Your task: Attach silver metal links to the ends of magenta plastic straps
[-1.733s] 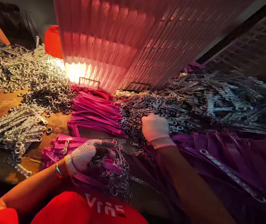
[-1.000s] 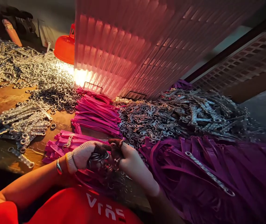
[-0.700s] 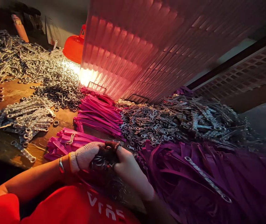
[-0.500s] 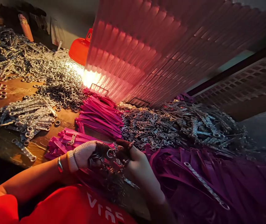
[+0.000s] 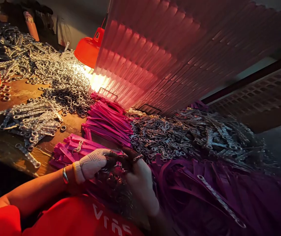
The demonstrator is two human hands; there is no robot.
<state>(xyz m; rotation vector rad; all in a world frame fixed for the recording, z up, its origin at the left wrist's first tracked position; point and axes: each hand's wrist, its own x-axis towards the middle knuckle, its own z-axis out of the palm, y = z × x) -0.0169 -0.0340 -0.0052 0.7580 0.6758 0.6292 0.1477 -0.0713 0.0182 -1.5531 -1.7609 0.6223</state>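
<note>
My left hand (image 5: pixel 92 164), in a white dotted glove with dark fingertips, is closed, and small metal rings (image 5: pixel 104 169) show at its fingers. Close against it, my right hand (image 5: pixel 140 183), gloved too, has its fingers curled in. A small metal piece (image 5: pixel 138 158) shows at its dark fingertips; what else it grips is hidden. Below both hands lies a dim heap of metal rings (image 5: pixel 120 190) over my lap. Just beyond the left hand is a bundle of magenta straps (image 5: pixel 66 149), with a small metal piece (image 5: pixel 78 146) on top.
Heaps of metal rings (image 5: pixel 69 88) and braided metal strips (image 5: pixel 32 119) cover the left of the table. More magenta straps (image 5: pixel 108 123) and metal pieces (image 5: pixel 162 137) lie ahead. Purple straps (image 5: pixel 187 183) spread right. A red lamp (image 5: pixel 87 50) hangs by a ribbed translucent sheet (image 5: pixel 140 59).
My hands have drawn closer together, and the ring that stood out between them is now hidden. My right hand has shifted left. The whole view has moved slightly.
</note>
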